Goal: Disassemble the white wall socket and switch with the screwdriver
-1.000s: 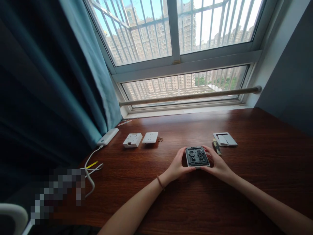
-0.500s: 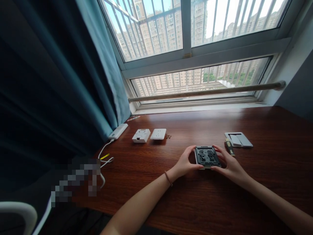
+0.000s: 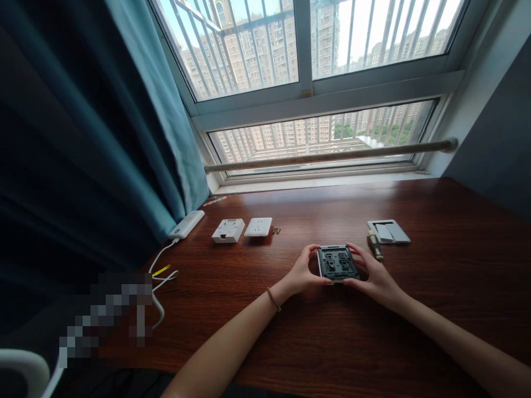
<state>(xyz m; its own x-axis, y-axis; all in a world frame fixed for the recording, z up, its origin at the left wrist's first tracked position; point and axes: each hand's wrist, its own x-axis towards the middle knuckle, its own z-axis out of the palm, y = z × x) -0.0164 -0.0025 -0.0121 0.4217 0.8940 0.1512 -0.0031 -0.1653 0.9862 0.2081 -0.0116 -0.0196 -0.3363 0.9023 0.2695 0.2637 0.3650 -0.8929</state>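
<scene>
A dark grey square switch module [image 3: 337,263] with its inner parts facing up sits low over the wooden table [image 3: 315,342]. My left hand [image 3: 301,272] grips its left edge with thumb and fingers. My right hand [image 3: 373,275] grips its right edge the same way. Both hands are closed on the module.
Right of my hands lie a small screwdriver [image 3: 375,246] and a grey switch cover plate [image 3: 389,231]. To the left sit a white socket [image 3: 258,226], a white box part [image 3: 228,230], small screws [image 3: 276,230], a white power bank [image 3: 186,224] with cables [image 3: 160,276], and a teal curtain [image 3: 136,121].
The camera view shifted slightly. Both hands stay on the switch module, with no clear change in grip or position on the table.
</scene>
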